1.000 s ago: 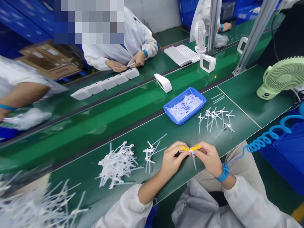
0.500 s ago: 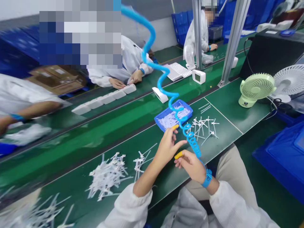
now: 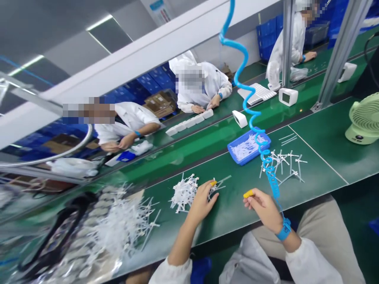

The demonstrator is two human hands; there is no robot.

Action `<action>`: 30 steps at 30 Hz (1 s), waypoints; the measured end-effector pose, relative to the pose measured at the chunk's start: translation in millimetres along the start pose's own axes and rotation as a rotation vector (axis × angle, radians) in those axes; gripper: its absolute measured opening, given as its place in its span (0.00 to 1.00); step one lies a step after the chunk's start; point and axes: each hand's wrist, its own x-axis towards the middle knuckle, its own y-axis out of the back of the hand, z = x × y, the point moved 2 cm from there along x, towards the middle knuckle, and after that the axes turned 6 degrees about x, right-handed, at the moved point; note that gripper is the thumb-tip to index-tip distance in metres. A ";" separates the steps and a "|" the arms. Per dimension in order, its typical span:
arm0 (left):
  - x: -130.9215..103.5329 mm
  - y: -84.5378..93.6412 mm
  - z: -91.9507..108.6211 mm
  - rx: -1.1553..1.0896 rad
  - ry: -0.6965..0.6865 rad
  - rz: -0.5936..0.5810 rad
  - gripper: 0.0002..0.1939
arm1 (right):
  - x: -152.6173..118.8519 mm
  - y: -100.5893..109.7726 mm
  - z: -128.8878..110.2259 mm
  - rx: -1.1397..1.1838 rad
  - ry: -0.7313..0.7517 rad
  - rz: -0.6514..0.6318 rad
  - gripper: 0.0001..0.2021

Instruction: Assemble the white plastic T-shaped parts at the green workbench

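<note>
My left hand [image 3: 203,201] is palm down over the green bench, thumb apart from the fingers. It reaches over a small cluster of thin white strips with clips [image 3: 220,184], partly covering it; contact is unclear. Just left of it lies a pile of similar white pieces [image 3: 182,195]. My right hand [image 3: 265,209] hovers near the bench's front edge, fingers pinched; whatever they may hold is too small to make out. Each hand has a yellow finger cot. A blue wristband [image 3: 284,229] on my right wrist joins a coiled blue cord [image 3: 244,59].
A blue tray [image 3: 251,158] of white strips stands at the bench's far side. Assembled pieces [image 3: 296,161] lie behind the cord, and a larger pile [image 3: 121,225] is at left. A green fan [image 3: 363,122] stands right. Several co-workers sit across the green conveyor [image 3: 201,148].
My left hand has moved left, from beside the blue tray to the small cluster of strips. My right hand stays pinched near the bench edge. The view has turned left.
</note>
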 end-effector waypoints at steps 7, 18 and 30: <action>21.8 -16.3 57.3 -0.197 -0.189 -0.082 0.19 | -1.3 -4.5 -0.6 -0.055 0.101 0.067 0.09; 77.6 -35.9 68.2 -0.428 -0.567 -0.264 0.30 | -5.0 -15.2 1.7 -0.746 0.519 0.321 0.23; 94.6 -2.5 21.6 -0.261 -0.466 -0.118 0.22 | -7.0 -8.9 -9.1 -0.916 0.435 0.220 0.16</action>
